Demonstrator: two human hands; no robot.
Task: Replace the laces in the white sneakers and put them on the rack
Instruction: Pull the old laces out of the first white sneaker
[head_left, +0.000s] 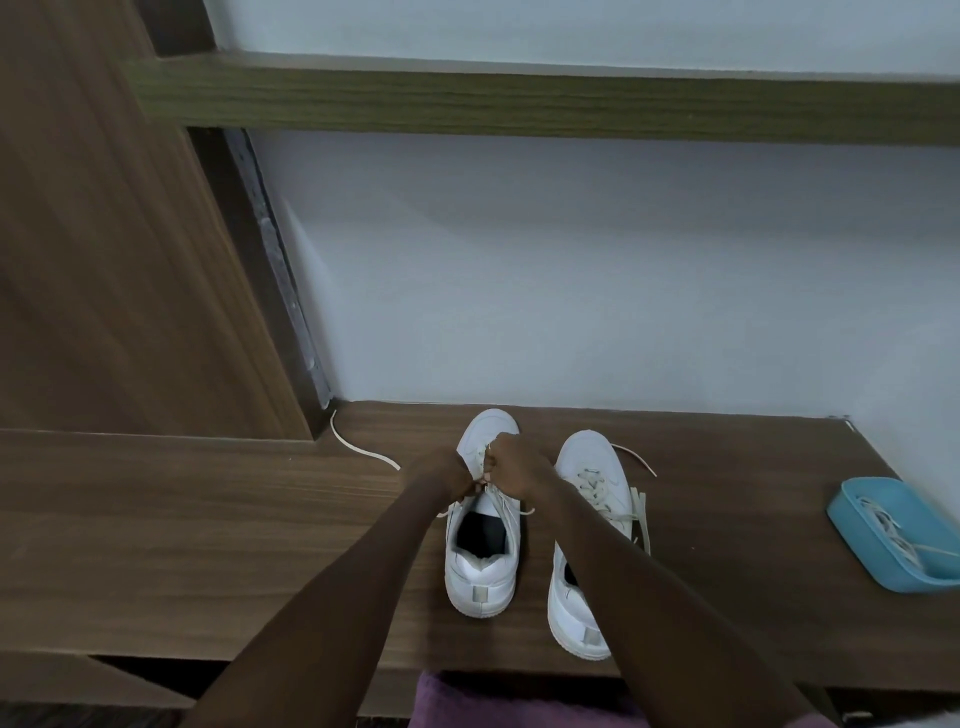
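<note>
A blue tray sits at the right end of the wooden counter, well apart from the shoes, with a tangle of pale laces lying in it. A loose lace end trails across the counter to the left of the shoes, toward the wall corner. A wooden shelf runs along the wall above.

Both my forearms reach forward. My right forearm crosses over the right sneaker and hides part of its opening. My left hand and right hand meet over the vamp of the left sneaker, each closed and pinching the lace at the eyelets. My fingers cover the exact contact point.

The two white sneakers stand side by side near the counter's front edge, upright on their soles, long axes parallel, toes toward the wall, heels toward me. The right sneaker is laced, its lace ends lying loose beside it.
</note>
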